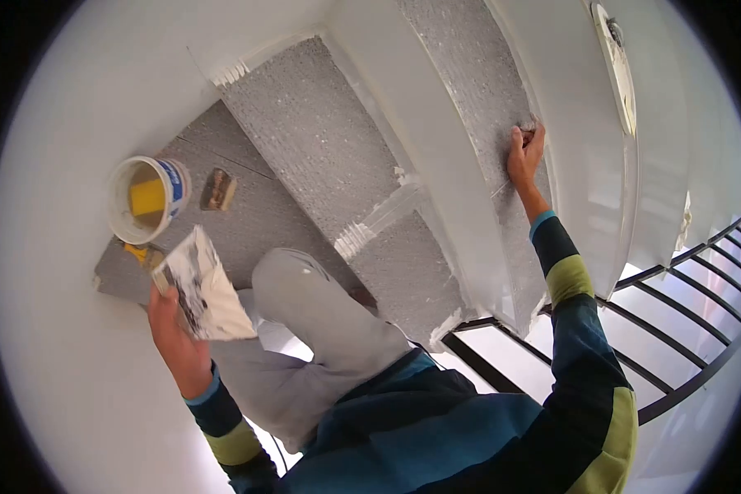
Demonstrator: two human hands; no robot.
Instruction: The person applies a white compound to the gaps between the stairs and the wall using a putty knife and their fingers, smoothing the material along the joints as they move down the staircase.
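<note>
My left hand (181,350) is closed around the near edge of a broad, flat trowel-like blade (214,300) smeared with thick white paste, tilted up beside my knee. My right hand (528,156) reaches to a higher speckled grey stair tread (477,74), close to the foot of the white riser. Its fingers are curled together, and what they hold, if anything, is too small to make out. White paste marks a joint (379,222) across a lower tread and runs along several edges.
At left on the lowest tread stands a white bucket (121,216) with a yellow sponge (147,198) inside. A paste-marked brown block (219,190) and a yellow-handled brush (137,253) lie near it. Another paste-covered trowel (620,74) rests higher up. A dark metal railing (675,300) borders the right.
</note>
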